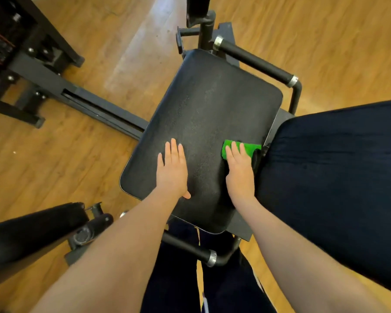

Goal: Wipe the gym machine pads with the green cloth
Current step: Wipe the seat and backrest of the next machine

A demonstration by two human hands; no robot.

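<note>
The right hand [239,171] lies over the near part of the green cloth [246,148], so only the cloth's far end shows past the fingers. Its right end runs into the dark gap between the seat pad [203,114] and the back pad [339,177], which the right edge cuts off. The left hand [173,171] hides its own palm; only a thumb tip peeks out. The weight stack [2,41] is cropped at top left and blurred.
</note>
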